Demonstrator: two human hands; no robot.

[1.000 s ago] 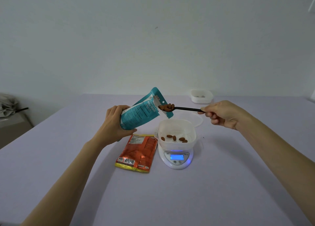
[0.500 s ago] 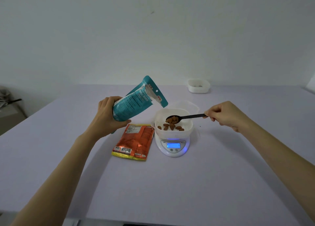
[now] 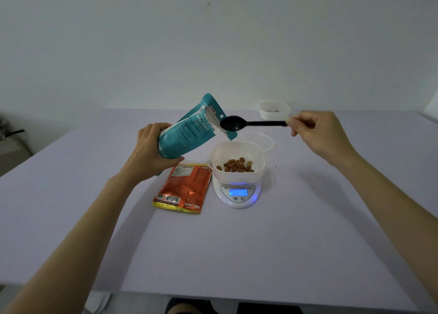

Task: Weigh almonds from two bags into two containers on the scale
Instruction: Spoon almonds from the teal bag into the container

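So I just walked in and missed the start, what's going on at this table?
A person is weighing almonds. The left hand holds a teal bag tilted above the table, and the right hand holds an empty black spoon at the bag's mouth. A white container with a small pile of almonds sits on the lit scale. An orange bag lies flat beside the scale, and a second container sits at the far edge.
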